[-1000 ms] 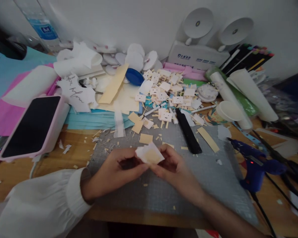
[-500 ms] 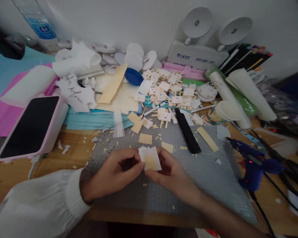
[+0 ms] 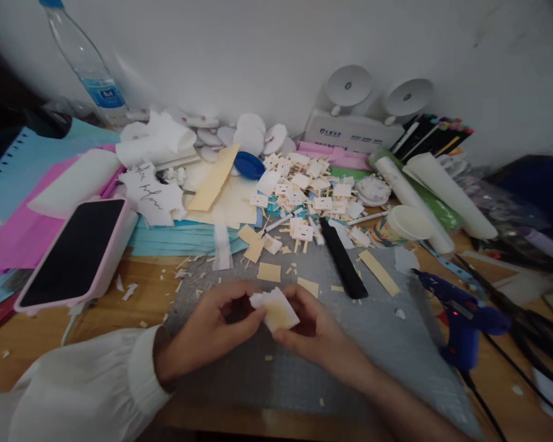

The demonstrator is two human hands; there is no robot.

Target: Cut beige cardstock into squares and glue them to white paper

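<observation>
Between my two hands is a small white piece of paper [image 3: 275, 309] with a pale yellow patch on its face and a ragged upper edge. My left hand [image 3: 225, 319] pinches its left side between thumb and fingers. On the right side, my right hand [image 3: 311, 322] grips it the same way, fingertips hidden behind. Both hands are above the grey cutting mat [image 3: 239, 380]. Just beyond them lie a yellow card rectangle [image 3: 269, 272] and another yellow card piece [image 3: 308, 286], partly behind my right hand.
A black box cutter [image 3: 343, 258] lies on the mat. To the right rests a blue glue gun [image 3: 463, 313] with a red light, near black scissors [image 3: 539, 337]. A pink-cased phone [image 3: 76, 252] stands left. Behind are a pile of small paper figures [image 3: 299, 193] and a paper cup [image 3: 403, 224].
The white paper has turned in my fingers, its right side now tipping downward. Both hands keep their hold. The view has shifted, so the desk items sit lower in the picture.
</observation>
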